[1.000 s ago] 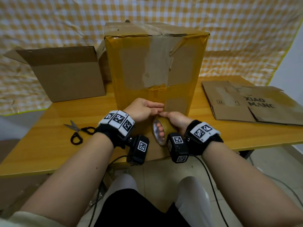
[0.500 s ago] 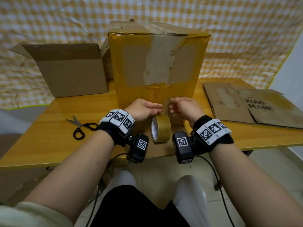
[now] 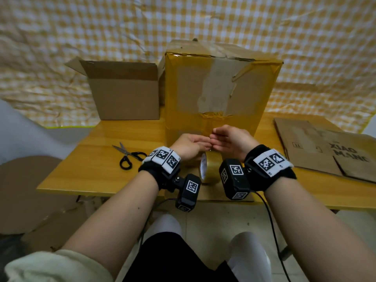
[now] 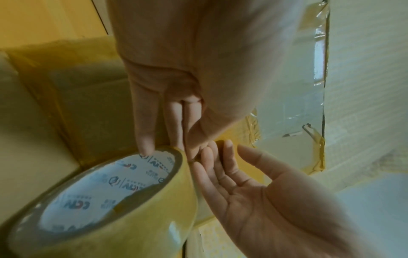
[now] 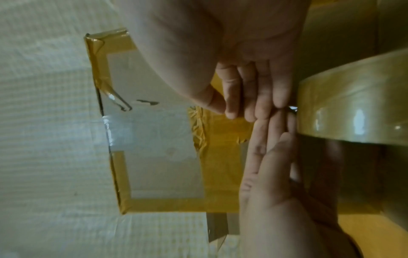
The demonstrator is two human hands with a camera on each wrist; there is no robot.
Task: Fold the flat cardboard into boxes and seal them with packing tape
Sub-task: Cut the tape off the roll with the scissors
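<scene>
Head view first: tape roll [image 3: 209, 167] stands on edge at the near rim of the wooden table [image 3: 85, 159], just before the tall taped box [image 3: 219, 94]. My left hand [image 3: 188, 146] rests its straight fingers on the roll's top; my right hand [image 3: 231, 142] hovers open beside it, fingertips almost meeting the left's. Scissors [image 3: 128, 156] lie to the left, an open box [image 3: 124, 92] behind them, flat cardboard [image 3: 325, 149] to the right, checked cloth [image 3: 61, 47] hanging as backdrop.

Left wrist view: fingers relaxed and spread narrowly, one on the roll's rim, gripping nothing.

Right wrist view: right fingers straight, touching the roll's edge. I judge I'm hunting the tape's free end; best to steady the roll and scrape with a nail.
</scene>
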